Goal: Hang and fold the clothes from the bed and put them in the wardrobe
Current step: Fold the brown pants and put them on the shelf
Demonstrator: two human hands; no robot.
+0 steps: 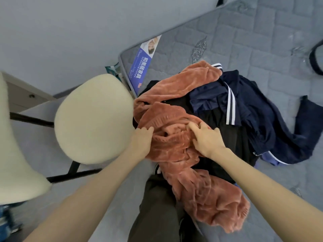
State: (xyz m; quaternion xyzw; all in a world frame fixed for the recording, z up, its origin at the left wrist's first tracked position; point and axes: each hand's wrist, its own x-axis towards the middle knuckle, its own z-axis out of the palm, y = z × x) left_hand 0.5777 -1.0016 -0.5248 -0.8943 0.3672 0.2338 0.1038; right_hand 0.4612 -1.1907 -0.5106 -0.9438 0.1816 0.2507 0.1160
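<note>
A heap of clothes lies at the near corner of a bare grey quilted mattress (pixel 244 41). On top is a fluffy rust-orange garment (pixel 174 105) that trails down over the mattress edge. Under it lie a black garment (pixel 220 123) and a navy tracksuit piece with white stripes (pixel 244 102). My left hand (pixel 142 140) rests on the orange garment's left edge, fingers bent into the fabric. My right hand (pixel 206 138) lies on the middle of the same garment, fingers spread and pressing into its folds.
A cream round-seated chair (pixel 92 119) on black legs stands close to the left of the bed corner. A second cream seat (pixel 19 154) is at the far left. A blue printed label (pixel 143 63) covers the mattress corner. My dark trousers (pixel 157 206) are below.
</note>
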